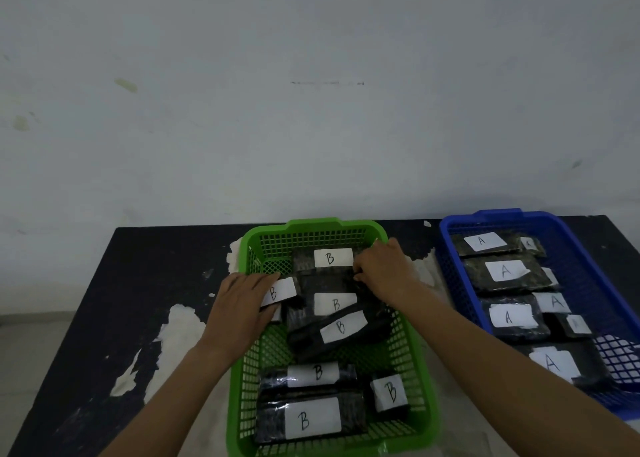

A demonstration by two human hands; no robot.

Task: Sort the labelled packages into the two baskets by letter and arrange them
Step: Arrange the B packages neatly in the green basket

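A green basket point(313, 228) stands in front of me with several black packages bearing white B labels. My left hand point(239, 304) holds a small B package point(282, 292) at the basket's left wall. My right hand point(382, 268) reaches in from the right, its fingers curled on the edge of a black package point(325, 281) in the far half, just below the rearmost B package point(332, 257). A tilted B package point(341, 330) lies across the middle. To the right, a blue basket point(498, 216) holds several A-labelled packages point(505, 270).
Both baskets sit on a dark table point(156, 269) with patches of peeled white surface. A pale wall rises right behind the table's far edge. The blue basket runs past the right side of the view.
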